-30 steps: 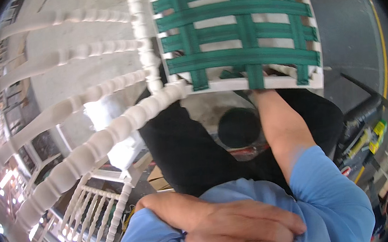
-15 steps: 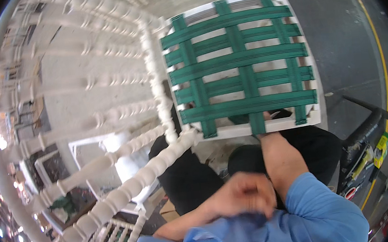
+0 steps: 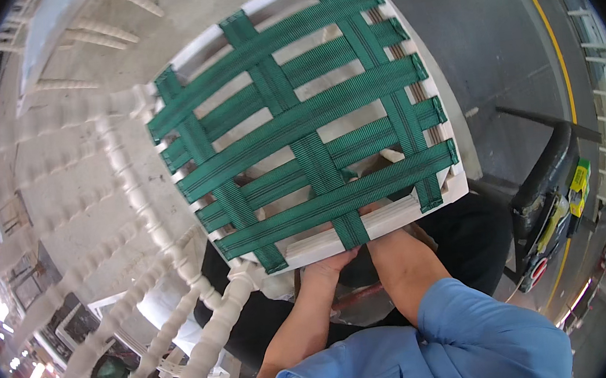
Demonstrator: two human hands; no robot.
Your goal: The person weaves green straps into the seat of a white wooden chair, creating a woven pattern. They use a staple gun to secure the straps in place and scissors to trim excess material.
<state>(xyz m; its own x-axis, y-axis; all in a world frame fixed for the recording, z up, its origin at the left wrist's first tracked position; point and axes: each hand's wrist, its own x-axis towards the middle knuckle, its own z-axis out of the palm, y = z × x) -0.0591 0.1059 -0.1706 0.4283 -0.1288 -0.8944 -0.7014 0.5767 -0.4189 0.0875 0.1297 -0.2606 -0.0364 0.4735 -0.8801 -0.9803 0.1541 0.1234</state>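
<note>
While the green-strapped seat [image 3: 300, 124] sits before me, both my hands [image 3: 334, 261] reach under its near side, fingers hidden and grip unclear, apparently for underside work that calls next for touch.

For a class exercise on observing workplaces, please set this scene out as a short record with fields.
Frame: white, bearing woven green webbing
Left hand: at the near edge, partly hidden
Right hand: under the near edge, mostly hidden
Grip: cannot be told
Left side: white turned rods
Right side: yellow-green box
Floor: grey, with yellow line
</note>
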